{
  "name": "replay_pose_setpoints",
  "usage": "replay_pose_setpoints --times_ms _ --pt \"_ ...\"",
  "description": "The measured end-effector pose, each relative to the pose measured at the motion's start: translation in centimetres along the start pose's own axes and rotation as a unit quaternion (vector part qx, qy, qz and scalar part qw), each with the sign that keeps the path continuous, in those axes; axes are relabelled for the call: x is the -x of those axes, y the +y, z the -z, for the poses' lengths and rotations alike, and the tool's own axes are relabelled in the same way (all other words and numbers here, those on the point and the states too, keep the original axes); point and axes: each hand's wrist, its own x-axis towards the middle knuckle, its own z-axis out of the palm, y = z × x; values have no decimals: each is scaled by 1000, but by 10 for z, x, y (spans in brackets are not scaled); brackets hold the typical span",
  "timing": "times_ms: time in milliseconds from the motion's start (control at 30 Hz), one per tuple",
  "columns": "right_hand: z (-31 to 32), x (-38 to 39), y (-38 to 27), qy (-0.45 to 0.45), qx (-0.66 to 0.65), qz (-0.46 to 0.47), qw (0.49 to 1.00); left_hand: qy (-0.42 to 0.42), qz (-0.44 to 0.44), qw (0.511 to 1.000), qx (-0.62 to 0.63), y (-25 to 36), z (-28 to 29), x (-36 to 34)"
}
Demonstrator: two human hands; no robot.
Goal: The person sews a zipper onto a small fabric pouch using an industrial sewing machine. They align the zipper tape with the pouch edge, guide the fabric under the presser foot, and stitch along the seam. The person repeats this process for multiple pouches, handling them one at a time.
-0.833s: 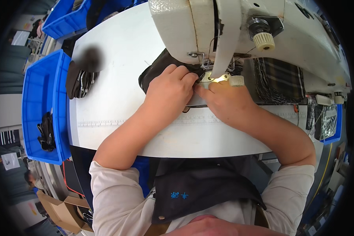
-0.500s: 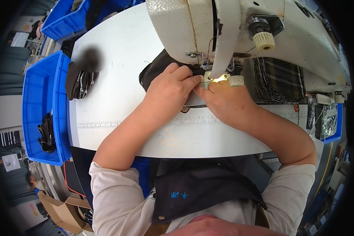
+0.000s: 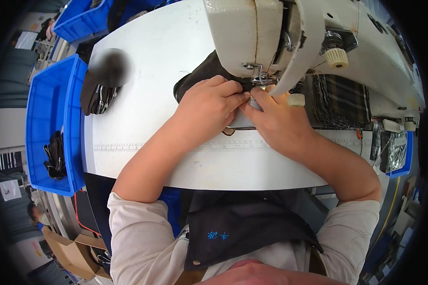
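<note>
A white sewing machine (image 3: pixel 235 33) stands over a dark fabric piece (image 3: pixel 192 85) on the white table (image 3: pixel 147 95). My left hand (image 3: pixel 207 109) has its fingers bent and pinched at the right edge of that fabric, just below the presser foot (image 3: pixel 260 80). My right hand (image 3: pixel 283 124) is beside it, index finger and thumb curled in toward the left fingertips by the metal needle plate; what they grip is too small to make out.
A blue bin (image 3: pixel 47 109) with dark pieces (image 3: pixel 55 156) stands left, another (image 3: pixel 78 23) behind. Dark zippered pieces (image 3: pixel 97 97) lie on the table's left. Plaid fabric (image 3: pixel 341 99) lies right, beside wrapped items (image 3: pixel 394 151). A cardboard box (image 3: pixel 69 251) and a person (image 3: pixel 38 213) are lower left.
The machine head sits further right in the picture. My right index finger has come into sight near the needle, and my left fingertips are a little further right.
</note>
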Motion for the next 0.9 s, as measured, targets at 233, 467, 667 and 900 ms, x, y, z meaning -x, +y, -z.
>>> replay_pose_setpoints --times_ms 233,467,667,900 --pt "-1 0 -1 10 48 18 999 2 16 998 57 2 5 -2" --pt "1 0 -5 -35 49 2 998 60 -11 997 41 -2 -1 -7" --pt "-2 4 -3 -39 53 12 998 17 68 997 -10 9 -4 -7" --pt "3 2 0 -19 22 14 999 19 85 996 -15 14 -6 -8"
